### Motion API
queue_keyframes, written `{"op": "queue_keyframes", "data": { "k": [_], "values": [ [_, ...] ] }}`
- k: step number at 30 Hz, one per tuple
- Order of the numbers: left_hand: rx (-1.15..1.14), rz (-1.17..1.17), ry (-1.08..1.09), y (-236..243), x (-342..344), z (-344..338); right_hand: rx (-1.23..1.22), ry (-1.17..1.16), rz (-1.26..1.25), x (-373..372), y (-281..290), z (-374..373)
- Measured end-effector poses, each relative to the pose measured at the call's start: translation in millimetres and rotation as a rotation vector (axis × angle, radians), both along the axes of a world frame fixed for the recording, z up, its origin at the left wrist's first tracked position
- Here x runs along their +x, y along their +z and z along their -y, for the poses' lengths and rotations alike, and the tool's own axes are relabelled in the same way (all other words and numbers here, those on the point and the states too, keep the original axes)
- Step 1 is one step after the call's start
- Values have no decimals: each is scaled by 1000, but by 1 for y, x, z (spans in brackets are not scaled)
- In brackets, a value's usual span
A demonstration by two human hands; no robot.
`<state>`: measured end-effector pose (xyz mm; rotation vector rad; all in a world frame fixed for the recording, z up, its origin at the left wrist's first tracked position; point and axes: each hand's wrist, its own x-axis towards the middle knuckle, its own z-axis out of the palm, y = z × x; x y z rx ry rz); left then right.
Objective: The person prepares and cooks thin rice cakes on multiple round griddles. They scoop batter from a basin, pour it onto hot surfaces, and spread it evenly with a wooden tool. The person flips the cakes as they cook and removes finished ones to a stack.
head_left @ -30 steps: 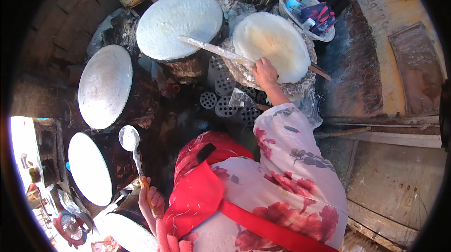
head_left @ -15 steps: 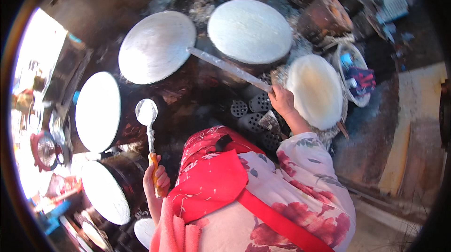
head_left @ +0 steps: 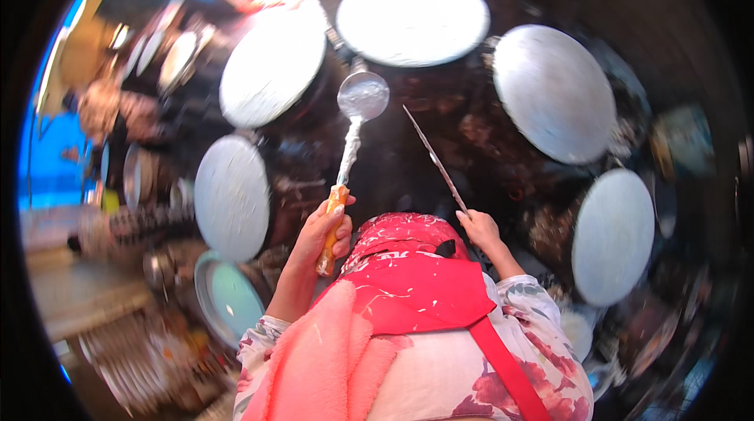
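My left hand [head_left: 323, 226] is wrapped round the yellow-orange handle of a ladle [head_left: 364, 96]. White batter-like stuff coats the ladle's shaft, and its round bowl points away from me. In my right hand [head_left: 481, 231] is a long, thin flat spatula [head_left: 437, 160], seen nearly edge-on and slanting up to the left. Both tools are held over the dark middle space, between round griddles. Beyond the ladle lies a bright white griddle [head_left: 412, 16]. Another white one [head_left: 273, 67] is to its left, and a greyish griddle [head_left: 555, 93] stands to the right.
More round griddles ring me, one at the left [head_left: 232, 197] and one at the right [head_left: 613, 237]. A pale green round pan [head_left: 229, 295] sits lower left. A pink towel [head_left: 318, 354] hangs over my front. The far left is blurred, with a bright blue area [head_left: 55, 158].
My view has swung left, so the griddles appear shifted right. The spatula, earlier reaching to a griddle's edge, now points up over the middle space. Both hands keep their tools.
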<state>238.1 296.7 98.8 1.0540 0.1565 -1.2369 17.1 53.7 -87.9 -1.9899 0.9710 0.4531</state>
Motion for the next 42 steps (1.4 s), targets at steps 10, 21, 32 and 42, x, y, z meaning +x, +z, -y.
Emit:
{"op": "queue_keyframes", "data": {
  "k": [10, 21, 32, 42],
  "values": [
    [-245, 9, 785, 15, -92, -160, -258, 782, 52, 45, 3, -25],
    [868, 164, 865, -106, -123, -477, -286, 964, 123, 25, 2, -138],
    [1290, 435, 26, -227, -106, -616, -348, 976, 30, 20, 50, -237],
    [-953, -364, 1230, -155, -174, -508, -256, 1010, 70, 56, 47, -280]
  ]
}}
